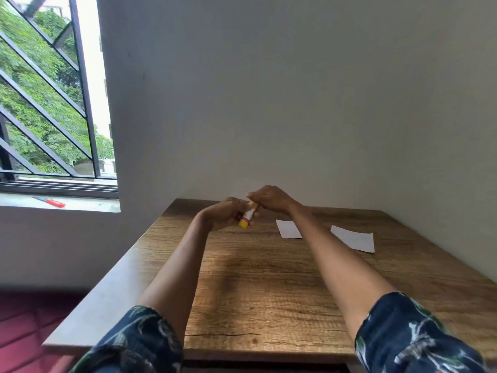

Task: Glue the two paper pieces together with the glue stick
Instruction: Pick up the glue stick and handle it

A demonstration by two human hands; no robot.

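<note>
From my feed: wooden table [269,292] set into the corner of a plain pale wall [269,90]. Barred window [53,90] at left, green foliage [35,76] outside. On the sill [80,204] lies a red-handled tool [49,201], possibly a cutter. Reddish floor [24,319] below.

One head-worn wide-angle view looks forward and slightly down from the near edge of the wooden table [269,292] toward its far edge, the wall [295,90] and a window [51,98] at left.
</note>
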